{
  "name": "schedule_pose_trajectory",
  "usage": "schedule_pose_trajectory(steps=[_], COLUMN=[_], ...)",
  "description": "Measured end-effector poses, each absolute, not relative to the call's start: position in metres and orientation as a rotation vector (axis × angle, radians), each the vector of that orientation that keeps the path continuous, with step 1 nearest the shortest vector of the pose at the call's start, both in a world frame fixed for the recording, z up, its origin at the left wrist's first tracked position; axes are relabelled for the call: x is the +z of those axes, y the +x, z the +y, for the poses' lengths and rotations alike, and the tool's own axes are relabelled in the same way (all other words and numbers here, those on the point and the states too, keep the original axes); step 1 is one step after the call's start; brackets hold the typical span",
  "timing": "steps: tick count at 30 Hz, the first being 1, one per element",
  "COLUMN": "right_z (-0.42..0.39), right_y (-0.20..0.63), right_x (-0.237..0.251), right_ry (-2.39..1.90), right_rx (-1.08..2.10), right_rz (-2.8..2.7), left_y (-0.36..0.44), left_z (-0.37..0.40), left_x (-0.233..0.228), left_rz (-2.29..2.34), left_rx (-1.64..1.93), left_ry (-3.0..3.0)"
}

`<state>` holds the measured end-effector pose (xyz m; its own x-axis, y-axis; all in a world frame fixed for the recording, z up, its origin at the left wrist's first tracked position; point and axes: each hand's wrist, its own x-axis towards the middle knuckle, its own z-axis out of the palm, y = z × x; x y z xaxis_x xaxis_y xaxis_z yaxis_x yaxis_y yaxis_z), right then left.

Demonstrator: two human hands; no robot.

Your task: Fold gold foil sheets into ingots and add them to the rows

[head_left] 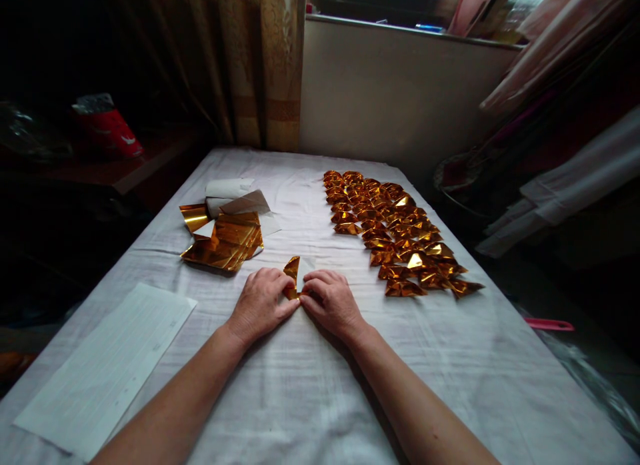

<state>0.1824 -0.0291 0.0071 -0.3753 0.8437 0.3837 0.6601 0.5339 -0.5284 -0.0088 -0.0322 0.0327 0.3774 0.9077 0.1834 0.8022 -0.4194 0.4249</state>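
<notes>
A small sheet of gold foil paper [292,266] with a pale back is held between my two hands at the middle of the table. My left hand [263,302] pinches its left side, thumb and fingers closed. On the right side, my right hand [333,302] grips it the same way, its thumb meeting the left thumb at the near edge. A fold shows low between the thumbs, partly hidden by the fingers. Several folded gold foil pieces [395,225] sit in rows to the right. Left of my hands lies a stack of flat gold foil sheets [233,238].
White cloth covers the table [300,398]. A lined paper sheet [107,372] lies front left, and white papers [227,188] rest behind the foil stack. A red container [110,132] stands on a side surface. Curtain [250,65] and wall [390,92] border the far edge; clothes hang at right.
</notes>
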Motion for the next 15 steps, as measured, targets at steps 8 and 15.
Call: schedule_pose_trajectory(steps=[8, 15], right_z=[-0.0257, -0.0248], right_y=[0.1841, 0.1835], right_x=[0.0013, -0.0011], right_ry=[-1.215, -1.228], right_rx=[0.401, 0.370], right_rz=[-2.107, -2.086], left_y=[-0.0042, -0.0026], left_z=[-0.0346, -0.0362], left_x=[0.0384, 0.0358], left_rz=[1.572, 1.583], left_rx=[0.532, 0.548], left_ry=[2.382, 2.397])
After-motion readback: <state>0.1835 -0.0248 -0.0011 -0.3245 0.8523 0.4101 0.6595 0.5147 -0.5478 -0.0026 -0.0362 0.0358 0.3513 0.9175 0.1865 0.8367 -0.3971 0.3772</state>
